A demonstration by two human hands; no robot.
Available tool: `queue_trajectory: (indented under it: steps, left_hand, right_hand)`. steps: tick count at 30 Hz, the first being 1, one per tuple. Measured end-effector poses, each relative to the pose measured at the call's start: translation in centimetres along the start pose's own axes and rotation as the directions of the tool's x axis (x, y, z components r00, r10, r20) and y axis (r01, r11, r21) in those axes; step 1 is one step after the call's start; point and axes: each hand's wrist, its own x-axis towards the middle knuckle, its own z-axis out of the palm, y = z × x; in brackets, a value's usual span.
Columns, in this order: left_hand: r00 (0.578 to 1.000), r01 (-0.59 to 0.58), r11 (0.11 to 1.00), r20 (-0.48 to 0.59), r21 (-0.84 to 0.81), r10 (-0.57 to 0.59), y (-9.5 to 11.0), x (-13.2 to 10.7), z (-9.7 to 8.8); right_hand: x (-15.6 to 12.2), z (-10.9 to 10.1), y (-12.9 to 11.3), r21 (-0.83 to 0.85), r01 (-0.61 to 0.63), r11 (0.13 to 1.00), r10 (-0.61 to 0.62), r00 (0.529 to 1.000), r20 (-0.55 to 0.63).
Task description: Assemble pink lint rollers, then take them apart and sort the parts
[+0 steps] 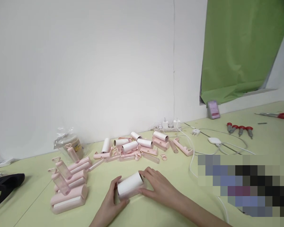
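Observation:
A white paper roll (130,186) is held at a tilt in front of me, low over the table. My left hand (111,197) has its thumb and fingers closed around the left end. On the right end, the fingers and thumb of my right hand (158,184) grip the rim. Something clear, perhaps a plastic cover or wrap, shows along the lower side of the roll. Three pink lint rollers (69,197) with see-through handles stand to the left. Behind my hands lies a pile of loose white rolls (130,147) and pink roller frames (148,150).
A bagged roll of tape (71,143) stands at the back left, near a black object (8,186). A power strip (167,128) with chargers sits by the wall. White cables (191,164), red-handled screwdrivers (241,129), scissors (272,115) and a blurred-out area (243,186) are on the right.

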Motion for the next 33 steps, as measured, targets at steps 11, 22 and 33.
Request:
queue_trajectory:
  steps: [11,22,33]
  left_hand:
    - [1.000,-0.021,0.996,-0.019,-0.081,0.020,-0.3,0.3,-0.1]
    - [0.998,-0.001,0.988,0.057,-0.155,0.010,0.1,-0.4,-1.1]
    - [0.997,-0.012,0.966,-0.074,-0.259,-0.008,-0.5,0.5,-0.8]
  right_hand:
    - [3.2,0.4,-0.1,-0.013,0.030,0.999,-0.031,1.000,-0.007]
    - [3.7,-1.2,-0.3,0.188,0.058,0.980,-0.048,0.997,-0.057]
    - [4.9,-6.2,2.5,0.075,-0.071,0.995,0.086,0.970,-0.227]
